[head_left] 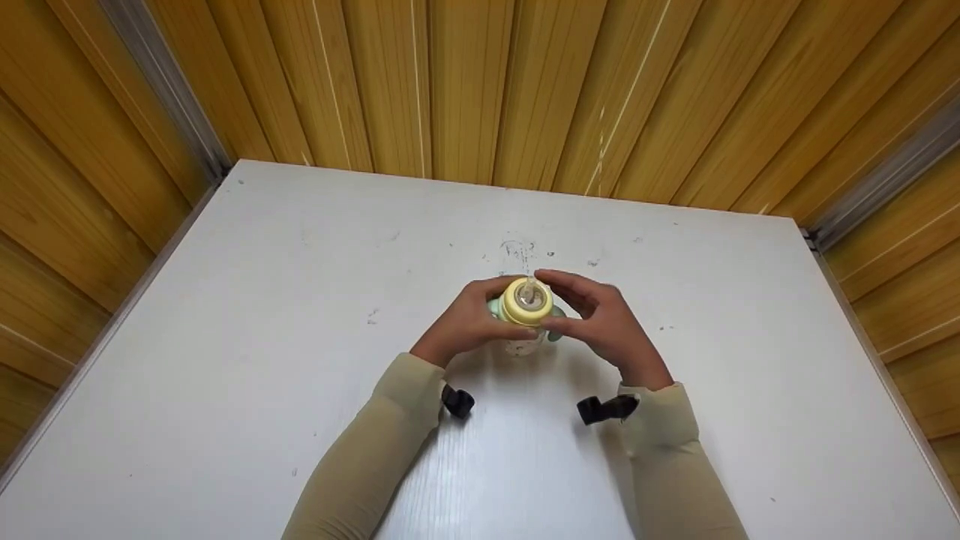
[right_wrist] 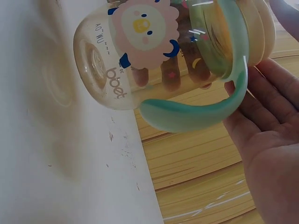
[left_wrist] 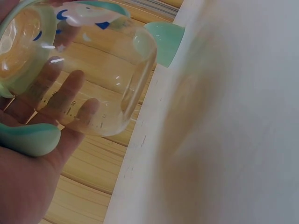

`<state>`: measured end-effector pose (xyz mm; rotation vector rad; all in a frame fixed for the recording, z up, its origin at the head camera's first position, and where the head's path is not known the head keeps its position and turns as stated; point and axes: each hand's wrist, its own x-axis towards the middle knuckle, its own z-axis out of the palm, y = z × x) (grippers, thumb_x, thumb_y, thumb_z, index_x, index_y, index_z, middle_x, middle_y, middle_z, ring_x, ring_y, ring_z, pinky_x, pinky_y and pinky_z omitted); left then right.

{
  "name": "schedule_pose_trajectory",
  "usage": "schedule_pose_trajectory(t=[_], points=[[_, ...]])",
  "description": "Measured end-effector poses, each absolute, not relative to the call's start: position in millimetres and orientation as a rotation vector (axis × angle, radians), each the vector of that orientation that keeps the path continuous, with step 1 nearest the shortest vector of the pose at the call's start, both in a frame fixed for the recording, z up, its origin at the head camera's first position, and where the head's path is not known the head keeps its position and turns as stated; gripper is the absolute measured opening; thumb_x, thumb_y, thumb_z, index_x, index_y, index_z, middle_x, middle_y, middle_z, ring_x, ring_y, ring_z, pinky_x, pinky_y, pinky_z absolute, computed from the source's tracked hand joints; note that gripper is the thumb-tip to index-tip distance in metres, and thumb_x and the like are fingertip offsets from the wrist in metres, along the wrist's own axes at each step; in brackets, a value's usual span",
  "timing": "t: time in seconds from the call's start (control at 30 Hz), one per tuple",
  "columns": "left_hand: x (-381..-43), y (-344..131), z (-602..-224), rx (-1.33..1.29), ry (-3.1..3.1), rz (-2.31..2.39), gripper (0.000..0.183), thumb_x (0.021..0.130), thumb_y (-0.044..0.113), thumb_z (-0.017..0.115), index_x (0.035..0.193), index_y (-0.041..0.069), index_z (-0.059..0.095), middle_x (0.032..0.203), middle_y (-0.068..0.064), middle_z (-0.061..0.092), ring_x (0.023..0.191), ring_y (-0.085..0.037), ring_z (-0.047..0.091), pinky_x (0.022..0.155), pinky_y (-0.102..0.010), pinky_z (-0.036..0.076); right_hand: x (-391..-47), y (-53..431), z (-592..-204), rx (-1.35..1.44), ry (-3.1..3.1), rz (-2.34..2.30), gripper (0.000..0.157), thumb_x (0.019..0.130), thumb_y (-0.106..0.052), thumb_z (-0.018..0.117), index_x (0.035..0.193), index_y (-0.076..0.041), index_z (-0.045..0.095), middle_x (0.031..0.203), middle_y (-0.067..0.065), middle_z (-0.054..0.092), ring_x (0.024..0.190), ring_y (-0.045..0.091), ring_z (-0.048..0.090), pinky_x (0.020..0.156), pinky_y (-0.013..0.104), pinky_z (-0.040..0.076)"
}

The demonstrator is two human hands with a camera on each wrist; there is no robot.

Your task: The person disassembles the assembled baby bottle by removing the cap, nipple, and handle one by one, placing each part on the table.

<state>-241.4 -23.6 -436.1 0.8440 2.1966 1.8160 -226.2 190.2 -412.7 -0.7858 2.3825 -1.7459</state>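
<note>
Both hands engaged on one item: a clear feeding bottle, held in front of the person, just above the white table, base apart from the surface in both wrist views. Long axis roughly upright, teat uppermost; slight tilt, if any, cannot be judged. Left hand grips from the left, thumb on the near side, fingers spread behind the transparent wall. Right hand sits opposite and higher, thumb and fingers curled about the yellow collar, palm standing off it; fingertip pressure there cannot be told. Key relation: the axis runs between the two palms, right hand nearer the teat end, left hand nearer the base. A green handle lies below the right palm.
</note>
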Motion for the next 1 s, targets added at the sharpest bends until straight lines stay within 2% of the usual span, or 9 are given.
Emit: schedule_pose_trajectory(t=[0.2,0.3,0.43,0.53,0.63,0.83,1.0], points=[[-242.0,-23.1,-435.7,0.855,2.192,1.817,0.063,0.064,0.029,0.082,0.122,0.029,0.056,0.115,0.01,0.061,0.103,-0.008,0.057,0.093,-0.031,0.043,-217.6,182.5,-400.0,-0.785,2.387,-1.741,0.059,0.075,-0.01,0.073,0.129,-0.009,0.05,0.133,0.01,0.051,0.127,0.017,0.044,0.108,0.041,0.029],[-242.2,-22.9,-436.2,0.862,2.181,1.82,0.063,0.064,0.028,0.082,0.122,0.029,0.055,0.115,0.01,0.061,0.103,-0.009,0.057,0.093,-0.031,0.044,-219.5,182.8,-403.7,-0.772,2.391,-1.729,0.061,0.074,-0.012,0.074,0.13,-0.013,0.05,0.134,0.009,0.05,0.128,0.015,0.043,0.108,0.037,0.029],[-242.0,-22.6,-436.4,0.872,2.173,1.819,0.064,0.064,0.028,0.082,0.122,0.029,0.055,0.116,0.009,0.061,0.103,-0.009,0.057,0.093,-0.03,0.044,-226.3,185.5,-415.5,-0.755,2.402,-1.702,0.064,0.072,-0.018,0.076,0.13,-0.021,0.05,0.134,-0.001,0.05,0.128,0.01,0.041,0.107,0.027,0.03],[-241.4,-22.2,-436.1,0.862,2.177,1.812,0.064,0.064,0.031,0.082,0.122,0.029,0.055,0.114,0.009,0.062,0.102,-0.009,0.057,0.091,-0.03,0.045,-228.0,185.8,-419.0,-0.765,2.385,-1.703,0.066,0.07,-0.019,0.077,0.13,-0.023,0.049,0.134,-0.003,0.049,0.129,0.01,0.04,0.108,0.029,0.03],[-240.5,-21.7,-435.0,0.85,2.182,1.794,0.063,0.064,0.033,0.081,0.121,0.028,0.056,0.112,0.009,0.062,0.1,-0.009,0.058,0.09,-0.03,0.045,-227.3,185.1,-418.1,-0.786,2.371,-1.695,0.067,0.071,-0.017,0.076,0.131,-0.021,0.048,0.136,0.001,0.048,0.131,0.012,0.039,0.109,0.035,0.028],[-238.7,-21.5,-432.1,0.859,2.185,1.766,0.061,0.065,0.033,0.081,0.121,0.025,0.057,0.111,0.009,0.063,0.098,-0.009,0.059,0.089,-0.031,0.046,-220.0,181.3,-407.1,-0.776,2.373,-1.659,0.066,0.073,-0.014,0.075,0.133,-0.017,0.047,0.137,0.002,0.047,0.131,0.014,0.038,0.109,0.035,0.028],[-238.6,-21.9,-432.1,0.86,2.184,1.758,0.061,0.066,0.029,0.081,0.121,0.026,0.056,0.112,0.009,0.062,0.1,-0.009,0.058,0.09,-0.031,0.046,-215.5,178.0,-399.9,-0.756,2.393,-1.657,0.064,0.072,-0.015,0.075,0.131,-0.012,0.049,0.135,0.003,0.049,0.13,0.015,0.04,0.109,0.04,0.027]])
